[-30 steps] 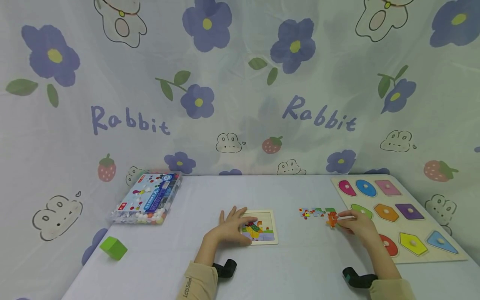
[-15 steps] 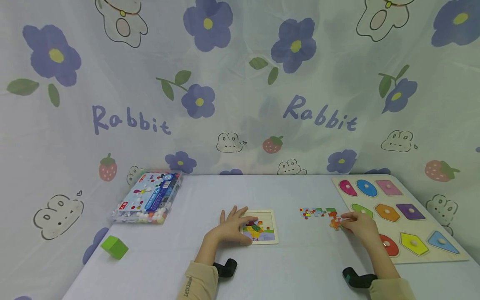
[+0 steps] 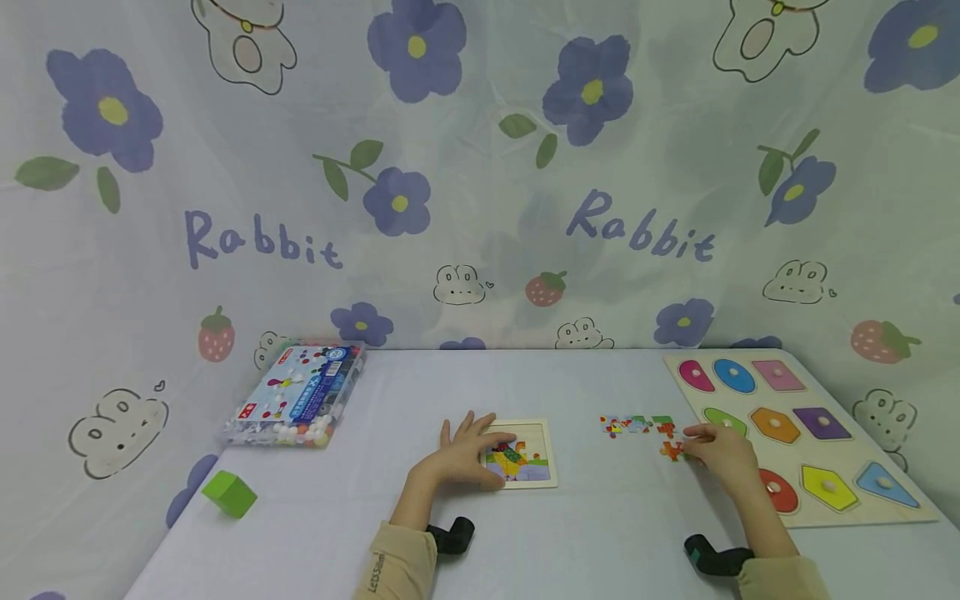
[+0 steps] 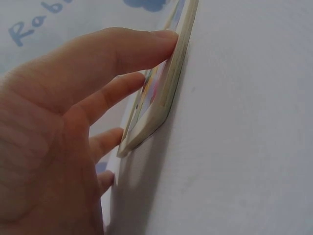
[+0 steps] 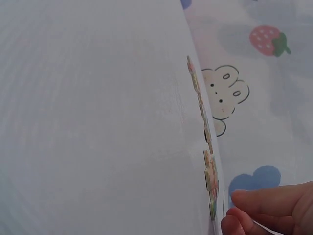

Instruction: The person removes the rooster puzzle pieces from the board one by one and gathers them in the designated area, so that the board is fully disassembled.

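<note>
Beside right fingers (image 3: 702, 430), crosswise puzzle-piece row (image 3: 636, 425)

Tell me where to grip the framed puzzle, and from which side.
Pinch the framed puzzle by its right rim, coming from the right: that edge is uncovered, while the left hand covers part of the left side. Its thin, flat shape probably suits thumb and finger.

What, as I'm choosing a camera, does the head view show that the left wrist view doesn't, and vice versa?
Only the head view: green cube, plastic case, shape board, loose puzzle pieces and right hand.

Only the left wrist view: the palm side of the left hand.

Both: that hand touching the puzzle tray, the tabletop and "Rabbit" lettering, cut off in the wrist view.
</note>
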A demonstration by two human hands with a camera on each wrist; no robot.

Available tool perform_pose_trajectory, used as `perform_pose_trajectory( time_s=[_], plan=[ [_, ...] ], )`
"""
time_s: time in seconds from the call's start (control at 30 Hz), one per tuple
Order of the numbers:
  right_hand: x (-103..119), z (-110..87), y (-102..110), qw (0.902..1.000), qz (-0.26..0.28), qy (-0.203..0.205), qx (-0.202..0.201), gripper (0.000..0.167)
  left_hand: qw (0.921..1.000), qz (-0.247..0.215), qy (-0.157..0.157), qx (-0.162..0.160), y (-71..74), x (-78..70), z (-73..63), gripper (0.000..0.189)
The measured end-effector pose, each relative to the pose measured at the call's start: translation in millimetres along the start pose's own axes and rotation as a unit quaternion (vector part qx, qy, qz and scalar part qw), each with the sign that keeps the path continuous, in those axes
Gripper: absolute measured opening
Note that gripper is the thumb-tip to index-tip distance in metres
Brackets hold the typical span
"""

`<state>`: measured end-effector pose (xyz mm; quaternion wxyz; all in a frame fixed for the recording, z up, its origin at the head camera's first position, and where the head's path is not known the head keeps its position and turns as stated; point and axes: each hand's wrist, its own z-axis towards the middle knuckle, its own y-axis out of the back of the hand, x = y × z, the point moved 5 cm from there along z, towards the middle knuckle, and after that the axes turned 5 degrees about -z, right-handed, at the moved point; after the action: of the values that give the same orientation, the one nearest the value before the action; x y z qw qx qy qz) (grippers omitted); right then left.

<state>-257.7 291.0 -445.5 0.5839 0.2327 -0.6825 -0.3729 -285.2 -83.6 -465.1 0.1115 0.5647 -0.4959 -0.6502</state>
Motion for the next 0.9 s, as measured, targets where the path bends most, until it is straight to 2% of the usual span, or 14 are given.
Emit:
perform_pose_trajectory(
  time_s=[0.2, 0.47, 0.7, 0.9],
  plan=[
    [3, -0.6, -1, 0.9999, 0.006, 0.013, -0.003, 0.032, 1.0, 0.003, -0.002, 0.0, 0.7, -0.3, -0.2, 0.068],
    [13, 0.8, -5, 0.9941, 0.098, 0.006, 0.047, 0.04, 1.0, 0.002, -0.002, 0.001, 0.8, -0.9, -0.6, 0.068],
    [30, 1.2, -9, 0.9893, 0.128, 0.026, 0.066, 0.041, 1.0, 0.001, -0.005, 0.001, 1.4, -2.2, -0.8, 0.068],
    [42, 1.9, -15, 0.9801, 0.178, 0.038, 0.08, 0.041, 1.0, -0.001, -0.003, 0.0, 1.5, -1.5, -0.8, 0.068]
  ],
)
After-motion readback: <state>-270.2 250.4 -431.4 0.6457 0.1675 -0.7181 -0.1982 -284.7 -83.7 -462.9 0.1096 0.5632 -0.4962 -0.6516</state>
